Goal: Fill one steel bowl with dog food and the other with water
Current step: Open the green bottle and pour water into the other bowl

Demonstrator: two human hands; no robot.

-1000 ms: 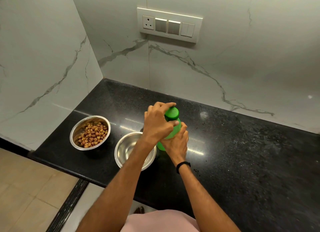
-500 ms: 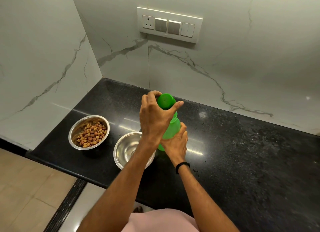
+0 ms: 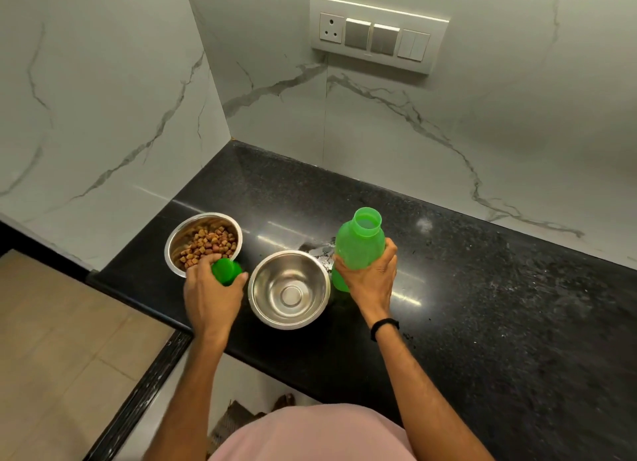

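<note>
Two steel bowls stand on the black counter [image 3: 482, 288]. The left bowl [image 3: 179, 235] holds brown dog food [image 3: 208, 245]. The right bowl [image 3: 289, 290] has nothing in it. My right hand [image 3: 367, 281] grips a green bottle [image 3: 360, 245] just right of the empty bowl; the bottle stands upright with its mouth uncovered. My left hand [image 3: 210, 297] holds the green cap [image 3: 225, 270] low between the two bowls, at the counter's front edge.
Marble walls close the counter at the back and left. A switch plate [image 3: 377, 35] with a socket sits on the back wall. A few small wet spots [image 3: 320, 252] lie behind the empty bowl. The tiled floor [image 3: 69, 340] lies beyond the counter's left end.
My left hand has lifted the cap off the bottle and carried it down and left between the bowls. My right hand still holds the bottle, whose mouth is now uncovered.
</note>
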